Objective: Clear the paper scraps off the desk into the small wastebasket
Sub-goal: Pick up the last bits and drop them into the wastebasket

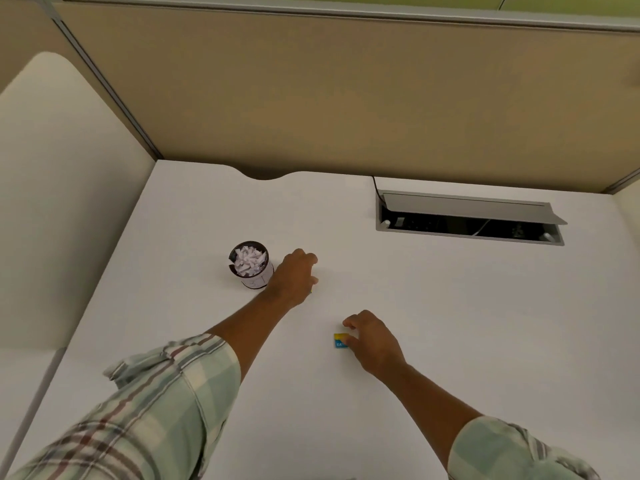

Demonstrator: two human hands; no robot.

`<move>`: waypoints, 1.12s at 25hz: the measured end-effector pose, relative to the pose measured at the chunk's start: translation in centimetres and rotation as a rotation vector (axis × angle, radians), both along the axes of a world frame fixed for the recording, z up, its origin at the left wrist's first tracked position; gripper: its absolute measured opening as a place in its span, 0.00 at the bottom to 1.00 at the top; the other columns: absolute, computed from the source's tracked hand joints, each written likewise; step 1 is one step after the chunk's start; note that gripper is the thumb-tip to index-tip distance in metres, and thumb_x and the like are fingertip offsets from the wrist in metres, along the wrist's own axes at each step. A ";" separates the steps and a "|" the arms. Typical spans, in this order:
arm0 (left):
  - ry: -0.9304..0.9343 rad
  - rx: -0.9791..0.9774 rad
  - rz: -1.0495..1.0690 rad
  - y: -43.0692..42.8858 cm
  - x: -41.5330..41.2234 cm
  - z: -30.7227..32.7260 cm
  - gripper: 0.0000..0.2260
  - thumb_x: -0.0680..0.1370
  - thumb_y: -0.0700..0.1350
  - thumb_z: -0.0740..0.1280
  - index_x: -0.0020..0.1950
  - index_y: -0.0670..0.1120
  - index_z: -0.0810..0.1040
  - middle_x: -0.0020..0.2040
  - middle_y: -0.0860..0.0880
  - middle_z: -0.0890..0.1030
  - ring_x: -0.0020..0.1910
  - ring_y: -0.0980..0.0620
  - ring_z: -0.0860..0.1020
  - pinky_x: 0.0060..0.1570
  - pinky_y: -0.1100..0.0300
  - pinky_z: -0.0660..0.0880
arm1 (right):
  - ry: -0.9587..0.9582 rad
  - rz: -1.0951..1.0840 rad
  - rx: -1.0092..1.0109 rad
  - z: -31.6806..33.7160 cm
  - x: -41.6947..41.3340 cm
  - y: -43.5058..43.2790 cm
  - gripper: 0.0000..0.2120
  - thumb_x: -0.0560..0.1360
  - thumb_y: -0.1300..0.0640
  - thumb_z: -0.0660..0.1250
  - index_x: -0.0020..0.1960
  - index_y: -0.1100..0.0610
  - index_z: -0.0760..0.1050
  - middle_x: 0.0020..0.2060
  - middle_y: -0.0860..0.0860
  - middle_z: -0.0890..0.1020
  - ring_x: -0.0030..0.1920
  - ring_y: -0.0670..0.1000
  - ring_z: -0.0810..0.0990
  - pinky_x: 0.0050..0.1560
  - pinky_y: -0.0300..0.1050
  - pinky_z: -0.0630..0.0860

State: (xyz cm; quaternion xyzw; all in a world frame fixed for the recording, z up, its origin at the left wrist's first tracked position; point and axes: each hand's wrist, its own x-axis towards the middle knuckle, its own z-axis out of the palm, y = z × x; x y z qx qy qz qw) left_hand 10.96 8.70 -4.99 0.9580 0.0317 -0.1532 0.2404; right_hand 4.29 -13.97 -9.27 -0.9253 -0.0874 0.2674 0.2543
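Right hand (pixel 372 341) is pinching a small yellow-and-blue paper scrap (pixel 340 340) lying on the white desk (pixel 450 306), right of the small round white wastebasket (pixel 251 265) and nearer the person. Left hand (pixel 294 277) is curled beside the wastebasket, contents unclear. Pickup step; next, lifting and carrying the scrap over the rim.

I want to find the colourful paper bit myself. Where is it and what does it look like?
On the white desk, look near the front, at the right hand. The scrap sits at its fingertips: yellow and blue, unlike the white scraps in the wastebasket.
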 end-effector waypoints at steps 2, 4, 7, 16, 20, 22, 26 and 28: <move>0.081 0.049 0.024 -0.2 0.2 -1.0 0.18 0.79 0.39 0.69 0.69 0.41 0.73 0.64 0.41 0.74 0.61 0.43 0.78 0.60 0.48 0.76 | 0.017 0.043 -0.046 0.0 -0.1 0.2 0.16 0.78 0.50 0.66 0.66 0.47 0.75 0.60 0.46 0.76 0.60 0.49 0.77 0.58 0.44 0.75; 0.110 0.075 0.052 -0.3 -0.1 -2.0 0.15 0.80 0.40 0.68 0.66 0.40 0.74 0.62 0.40 0.74 0.60 0.41 0.78 0.59 0.48 0.76 | 0.021 0.064 -0.074 -0.1 -0.2 0.4 0.16 0.78 0.49 0.66 0.65 0.48 0.75 0.59 0.47 0.76 0.59 0.51 0.77 0.58 0.47 0.76; 0.099 0.077 0.097 -0.4 -0.7 -3.3 0.10 0.79 0.40 0.69 0.58 0.38 0.77 0.59 0.39 0.76 0.59 0.40 0.77 0.57 0.51 0.75 | 0.006 0.078 -0.120 -0.3 -0.8 0.7 0.15 0.78 0.50 0.66 0.64 0.48 0.75 0.58 0.49 0.76 0.57 0.52 0.78 0.55 0.49 0.78; 0.004 -0.114 0.260 -0.8 -4.2 -3.7 0.05 0.74 0.36 0.72 0.46 0.40 0.77 0.45 0.43 0.80 0.45 0.44 0.78 0.44 0.51 0.76 | 0.015 0.009 -0.117 -0.4 -2.3 1.7 0.05 0.75 0.52 0.69 0.47 0.49 0.73 0.48 0.49 0.75 0.47 0.53 0.78 0.45 0.49 0.78; -0.032 -0.342 0.495 -0.9 -7.4 -4.0 0.07 0.73 0.35 0.74 0.48 0.43 0.82 0.39 0.48 0.82 0.38 0.50 0.80 0.40 0.59 0.77 | 0.071 -0.150 0.022 -0.3 -2.3 1.6 0.05 0.72 0.53 0.73 0.44 0.49 0.77 0.43 0.47 0.80 0.44 0.50 0.79 0.42 0.47 0.77; -0.067 -0.392 0.568 -0.6 -8.8 -4.0 0.04 0.72 0.36 0.75 0.44 0.43 0.85 0.38 0.50 0.85 0.39 0.54 0.84 0.44 0.58 0.81 | 0.115 -0.257 0.088 -0.1 -2.1 1.5 0.06 0.70 0.56 0.74 0.41 0.50 0.77 0.38 0.47 0.81 0.39 0.48 0.79 0.38 0.46 0.76; -0.167 -0.412 0.644 0.6 -10.2 -2.8 0.06 0.72 0.37 0.74 0.40 0.48 0.86 0.35 0.59 0.84 0.38 0.66 0.82 0.44 0.64 0.81 | 0.148 -0.326 0.184 1.1 -1.0 2.6 0.06 0.68 0.56 0.76 0.39 0.50 0.79 0.33 0.46 0.80 0.32 0.43 0.76 0.32 0.39 0.71; -0.268 -0.413 0.675 1.5 -10.1 -1.6 0.06 0.73 0.37 0.74 0.42 0.48 0.86 0.39 0.58 0.84 0.40 0.64 0.82 0.44 0.67 0.80 | 0.122 -0.346 0.261 2.2 0.0 4.2 0.04 0.69 0.54 0.76 0.39 0.49 0.81 0.33 0.45 0.82 0.34 0.42 0.78 0.33 0.37 0.71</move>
